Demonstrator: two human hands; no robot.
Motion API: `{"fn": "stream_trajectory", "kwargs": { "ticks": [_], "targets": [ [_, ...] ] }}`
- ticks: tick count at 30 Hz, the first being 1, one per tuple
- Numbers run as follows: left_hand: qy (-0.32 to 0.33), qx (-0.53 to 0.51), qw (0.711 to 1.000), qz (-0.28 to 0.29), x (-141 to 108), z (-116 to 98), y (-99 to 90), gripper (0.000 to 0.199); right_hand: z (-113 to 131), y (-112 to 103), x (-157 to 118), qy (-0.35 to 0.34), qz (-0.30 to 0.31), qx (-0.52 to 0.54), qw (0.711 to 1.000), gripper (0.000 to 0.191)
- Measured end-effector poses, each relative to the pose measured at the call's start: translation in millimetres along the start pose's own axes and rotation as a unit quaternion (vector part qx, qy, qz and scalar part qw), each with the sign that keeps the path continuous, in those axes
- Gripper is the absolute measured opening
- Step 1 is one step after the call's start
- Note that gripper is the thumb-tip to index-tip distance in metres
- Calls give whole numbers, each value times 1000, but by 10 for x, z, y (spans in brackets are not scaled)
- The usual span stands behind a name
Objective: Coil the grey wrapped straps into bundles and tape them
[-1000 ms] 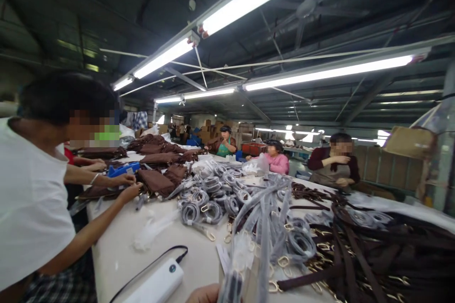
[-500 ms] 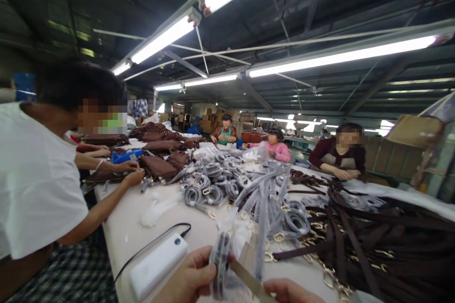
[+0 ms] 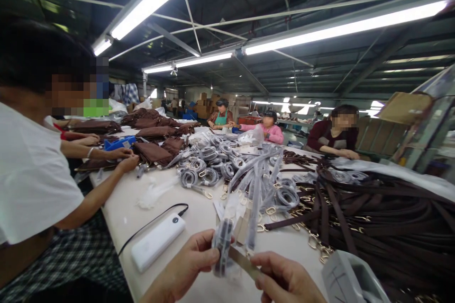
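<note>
My left hand [image 3: 194, 260] is closed on a coiled strap [image 3: 222, 248] in clear grey plastic wrap, held on edge above the table. From the coil a flat brownish strip [image 3: 243, 262] stretches to my right hand [image 3: 284, 277], whose thumb and fingers pinch its far end. Whether this strip is tape or part of the strap I cannot tell. Just beyond the coil, plastic-sleeved straps [image 3: 256, 199] with gold clasps lie across the table.
A white power bank [image 3: 158, 242] with a black cable lies to the left. A grey dispenser-like block [image 3: 350, 277] stands at lower right, beside piled brown straps [image 3: 391, 227]. Wrapped coils [image 3: 209, 176] and brown pouches [image 3: 152, 151] fill the middle. A co-worker's hands [image 3: 128, 158] work at left.
The view has tilted down and shifted, bringing my right hand and the grey block further into sight. Both hands keep their hold on the coil and strip.
</note>
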State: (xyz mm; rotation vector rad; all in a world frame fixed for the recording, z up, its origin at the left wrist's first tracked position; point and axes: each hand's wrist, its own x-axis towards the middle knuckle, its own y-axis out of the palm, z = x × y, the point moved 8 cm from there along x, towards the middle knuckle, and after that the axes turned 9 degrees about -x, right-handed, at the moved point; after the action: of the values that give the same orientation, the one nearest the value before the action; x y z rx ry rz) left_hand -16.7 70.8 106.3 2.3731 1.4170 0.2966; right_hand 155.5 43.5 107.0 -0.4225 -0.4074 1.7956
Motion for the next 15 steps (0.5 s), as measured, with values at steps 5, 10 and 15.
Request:
{"fn": "stream_trajectory", "kwargs": {
  "ticks": [5, 10, 15],
  "targets": [
    [0, 0, 998, 55, 17, 49, 170, 53, 20, 128, 33, -16, -1, 26, 1000, 33],
    [-14, 2, 995, 98, 39, 25, 362, 41, -46, 210, 98, -24, -12, 57, 998, 17],
    [-1, 57, 997, 53, 160, 46, 280, 22, -61, 248, 89, -32, 37, 88, 995, 25]
  ]
}}
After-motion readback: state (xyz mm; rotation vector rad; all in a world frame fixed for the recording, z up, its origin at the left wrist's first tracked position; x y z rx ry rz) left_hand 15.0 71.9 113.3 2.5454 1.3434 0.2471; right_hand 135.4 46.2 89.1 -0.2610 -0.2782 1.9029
